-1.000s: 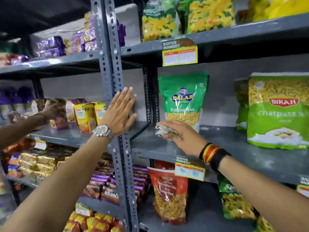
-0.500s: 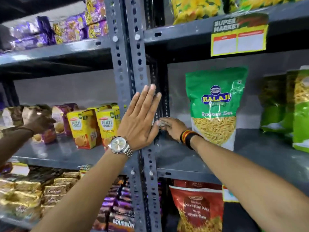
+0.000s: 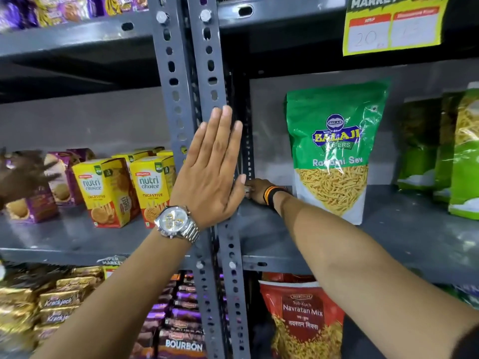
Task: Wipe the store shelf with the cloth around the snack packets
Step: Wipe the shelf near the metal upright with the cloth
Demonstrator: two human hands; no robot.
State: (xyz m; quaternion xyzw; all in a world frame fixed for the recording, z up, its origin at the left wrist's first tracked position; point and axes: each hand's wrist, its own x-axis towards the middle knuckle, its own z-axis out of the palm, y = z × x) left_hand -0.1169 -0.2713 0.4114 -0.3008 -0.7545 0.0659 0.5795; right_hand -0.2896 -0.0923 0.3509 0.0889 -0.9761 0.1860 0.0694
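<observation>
My left hand (image 3: 211,169) lies flat, fingers together, against the grey perforated upright (image 3: 186,99) between two shelf bays. My right hand (image 3: 258,190) reaches deep into the back left corner of the grey shelf (image 3: 404,229), closed on a small whitish cloth (image 3: 247,189) that barely shows behind my left thumb. A green Balaji sev packet (image 3: 334,151) stands upright just right of that hand. More green snack packets (image 3: 458,151) stand at the far right of the same shelf.
Yellow Nutri Choice boxes (image 3: 108,190) and purple biscuit packs stand on the left bay, where another person's blurred hand (image 3: 20,174) reaches in. A red Navratan Mix bag (image 3: 303,317) and Bourbon packs (image 3: 181,332) fill the shelf below. A yellow price tag (image 3: 391,27) hangs above.
My right hand has pushed the cloth from the shelf's front toward the back left corner beside the upright. The camera has moved closer and rightward; my left hand stays on the upright.
</observation>
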